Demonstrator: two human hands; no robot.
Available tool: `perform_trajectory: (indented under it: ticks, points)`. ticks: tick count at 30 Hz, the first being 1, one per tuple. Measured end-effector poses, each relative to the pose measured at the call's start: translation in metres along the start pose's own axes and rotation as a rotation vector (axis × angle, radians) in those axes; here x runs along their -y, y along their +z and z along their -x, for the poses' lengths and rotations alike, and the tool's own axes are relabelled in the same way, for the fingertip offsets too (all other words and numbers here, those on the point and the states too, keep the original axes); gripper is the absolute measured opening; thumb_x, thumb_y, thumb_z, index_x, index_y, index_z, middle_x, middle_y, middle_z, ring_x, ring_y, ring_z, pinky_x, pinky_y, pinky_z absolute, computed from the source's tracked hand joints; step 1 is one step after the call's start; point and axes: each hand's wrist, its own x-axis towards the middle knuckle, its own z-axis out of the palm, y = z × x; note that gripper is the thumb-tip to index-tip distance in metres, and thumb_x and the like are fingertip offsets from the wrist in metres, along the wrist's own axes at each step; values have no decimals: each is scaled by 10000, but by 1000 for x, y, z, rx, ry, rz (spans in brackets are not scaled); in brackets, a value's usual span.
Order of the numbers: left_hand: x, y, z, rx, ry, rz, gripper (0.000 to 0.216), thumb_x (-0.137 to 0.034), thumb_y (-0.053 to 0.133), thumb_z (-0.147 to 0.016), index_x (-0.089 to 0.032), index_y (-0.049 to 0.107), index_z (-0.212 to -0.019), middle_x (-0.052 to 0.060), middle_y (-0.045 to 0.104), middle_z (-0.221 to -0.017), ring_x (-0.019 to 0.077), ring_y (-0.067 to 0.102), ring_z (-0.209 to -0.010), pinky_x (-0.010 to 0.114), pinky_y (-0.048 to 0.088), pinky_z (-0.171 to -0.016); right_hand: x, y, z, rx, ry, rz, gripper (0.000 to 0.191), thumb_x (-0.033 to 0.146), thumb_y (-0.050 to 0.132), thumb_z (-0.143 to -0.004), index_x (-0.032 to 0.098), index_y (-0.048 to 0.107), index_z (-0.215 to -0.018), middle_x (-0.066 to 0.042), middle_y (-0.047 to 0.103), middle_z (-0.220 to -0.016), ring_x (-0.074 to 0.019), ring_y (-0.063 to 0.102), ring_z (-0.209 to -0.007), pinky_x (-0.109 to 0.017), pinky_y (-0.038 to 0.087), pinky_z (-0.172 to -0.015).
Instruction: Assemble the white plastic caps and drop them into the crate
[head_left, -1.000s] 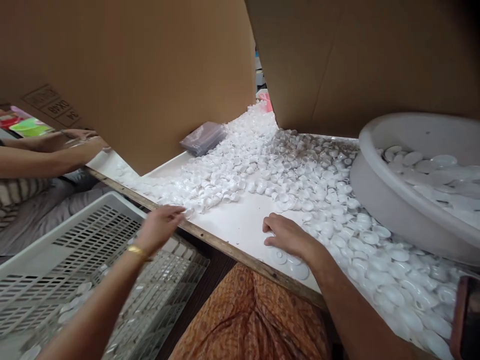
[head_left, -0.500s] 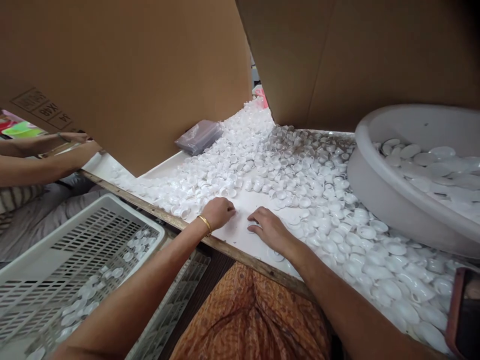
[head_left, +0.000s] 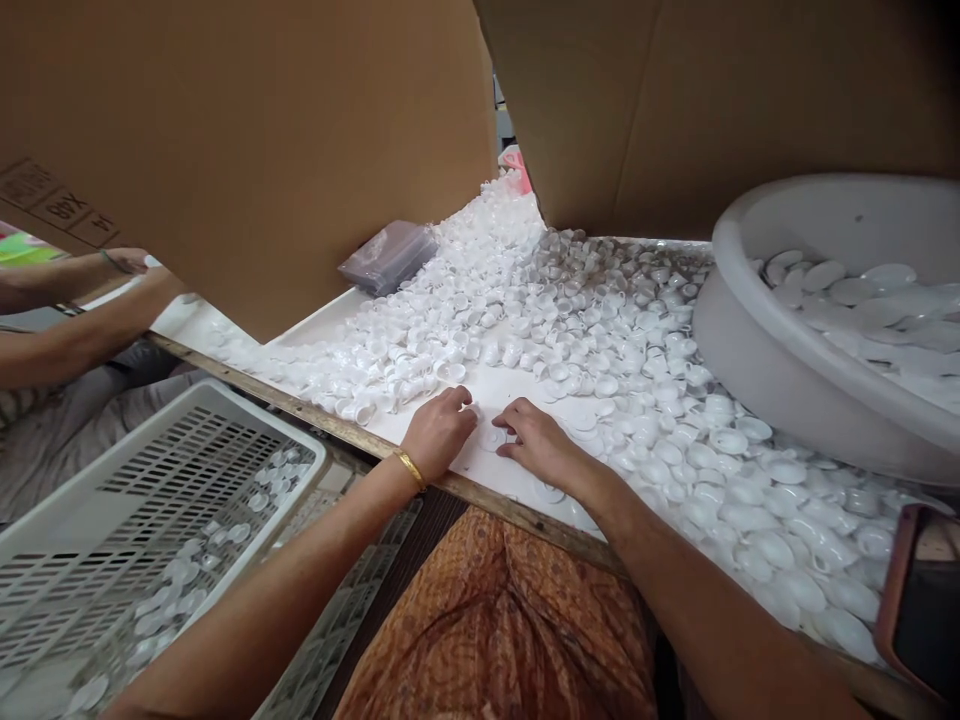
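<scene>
My left hand (head_left: 439,430), with a gold bangle on its wrist, lies curled on the white tabletop (head_left: 480,470) near the front edge. Its fingertips are pressed together against a small white saucer (head_left: 493,437); what they pinch is hidden. My right hand (head_left: 541,447) sits just to the right, its bent fingers holding the saucer's other side. Beyond both hands spreads a heap of tiny white plastic cups (head_left: 525,320). More white saucers (head_left: 750,520) cover the table to the right of my right arm.
A large white basin (head_left: 757,380) with saucers in it stands at the right. A white slotted crate (head_left: 150,480) with several white pieces sits low at the left. Cardboard walls (head_left: 300,150) close the back. Another person's arms (head_left: 75,320) work at far left. A plastic bag (head_left: 386,255) lies behind the cups.
My left hand came from the table's left edge to the middle, curled shut. My right hand slid left to meet it; both now close on one saucer.
</scene>
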Motion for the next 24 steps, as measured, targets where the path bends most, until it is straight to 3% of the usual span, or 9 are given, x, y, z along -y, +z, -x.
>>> perform_trajectory:
  ticks: [5, 13, 18, 21, 24]
  points:
    - [-12, -1, 9, -68, 103, 85, 266, -215, 427, -872, -150, 624, -705, 65, 558, -867, 133, 504, -760, 246, 404, -656, -1, 2, -1, -18, -2, 30, 290, 118, 667, -727, 154, 602, -1007, -55, 514, -992, -155, 545, -873, -271, 437, -773]
    - [-12, 2, -1, 60, 240, 1, 286, -205, 387, -890, -149, 585, -691, 52, 599, -761, 149, 486, -721, 267, 382, -640, -7, 7, -6, -57, -38, 57, 232, 123, 681, -705, 155, 598, -920, -42, 526, -942, -145, 543, -819, -263, 438, -744]
    - [-17, 4, 3, 152, 249, -43, 185, -220, 463, -855, -153, 587, -735, 34, 613, -756, 152, 529, -721, 276, 394, -645, -16, 14, -2, -93, -102, 34, 78, 228, 612, -743, 176, 584, -794, -46, 536, -837, -174, 563, -760, -290, 462, -680]
    - [-15, 14, 7, 134, 214, -45, 159, -218, 463, -850, -155, 586, -771, 38, 620, -799, 154, 551, -745, 280, 404, -644, -27, 19, -6, -126, -79, -27, 235, 328, 550, -764, 188, 583, -950, -76, 574, -930, -187, 586, -733, -307, 478, -638]
    - [-13, 21, 10, 105, 198, -44, 179, -215, 436, -860, -156, 584, -777, 43, 622, -818, 160, 563, -770, 289, 414, -652, -27, 22, -11, -175, -36, -66, 320, 355, 425, -832, 229, 536, -1105, -76, 586, -1068, -201, 596, -831, -328, 478, -694]
